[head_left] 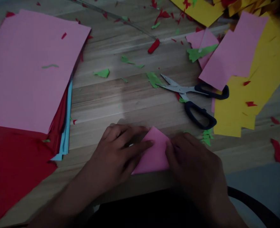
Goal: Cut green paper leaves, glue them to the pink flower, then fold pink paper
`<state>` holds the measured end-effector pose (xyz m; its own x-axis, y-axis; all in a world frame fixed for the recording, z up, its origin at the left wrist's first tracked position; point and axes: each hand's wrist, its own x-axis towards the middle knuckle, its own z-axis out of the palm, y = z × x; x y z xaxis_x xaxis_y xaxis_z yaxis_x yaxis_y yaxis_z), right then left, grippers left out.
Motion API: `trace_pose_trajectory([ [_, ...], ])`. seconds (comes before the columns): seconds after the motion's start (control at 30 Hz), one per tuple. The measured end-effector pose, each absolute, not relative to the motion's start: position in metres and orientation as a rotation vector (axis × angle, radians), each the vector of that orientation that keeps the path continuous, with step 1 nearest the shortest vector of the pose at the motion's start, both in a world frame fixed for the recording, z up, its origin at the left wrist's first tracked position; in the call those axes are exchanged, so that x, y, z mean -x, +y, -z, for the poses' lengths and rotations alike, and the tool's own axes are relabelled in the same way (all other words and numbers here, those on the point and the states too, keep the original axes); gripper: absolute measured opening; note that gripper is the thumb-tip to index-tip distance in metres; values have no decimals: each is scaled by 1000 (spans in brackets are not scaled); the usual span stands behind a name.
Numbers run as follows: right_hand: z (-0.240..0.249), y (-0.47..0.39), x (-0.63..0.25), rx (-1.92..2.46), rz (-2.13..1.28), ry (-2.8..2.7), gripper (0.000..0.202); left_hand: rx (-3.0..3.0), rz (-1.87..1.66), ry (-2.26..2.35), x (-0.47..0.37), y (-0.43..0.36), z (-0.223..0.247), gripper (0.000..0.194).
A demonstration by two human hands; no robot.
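At the table's near edge lies a small folded piece of pink paper (153, 155) with a pointed top. My left hand (117, 148) holds its left side, one finger reaching to the peak and another digit lying across the face. On the right side, my right hand (194, 161) grips the paper's edge, thumb on top and the other fingers curled and partly hidden. Beyond my right hand, a pair of scissors (184, 89) with dark handles rests with its blades apart, pointing left.
A stack of pink sheets (33, 66) lies at the left, over red and blue paper. Crumpled red paper (18, 171) is nearer me. Yellow sheets (270, 69) and cut pink pieces (237, 50) overlap at the right. Green scraps (103, 73) and red bits are scattered about.
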<state>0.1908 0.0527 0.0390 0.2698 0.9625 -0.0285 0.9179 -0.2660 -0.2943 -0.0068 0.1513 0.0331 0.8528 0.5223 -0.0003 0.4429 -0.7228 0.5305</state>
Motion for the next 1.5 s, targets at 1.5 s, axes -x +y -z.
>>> trace_pose_trajectory([
  [1.5,-39,57,-188,2401,-218,-1813,26,-2764,-64,1057,-1,29,-19,72],
])
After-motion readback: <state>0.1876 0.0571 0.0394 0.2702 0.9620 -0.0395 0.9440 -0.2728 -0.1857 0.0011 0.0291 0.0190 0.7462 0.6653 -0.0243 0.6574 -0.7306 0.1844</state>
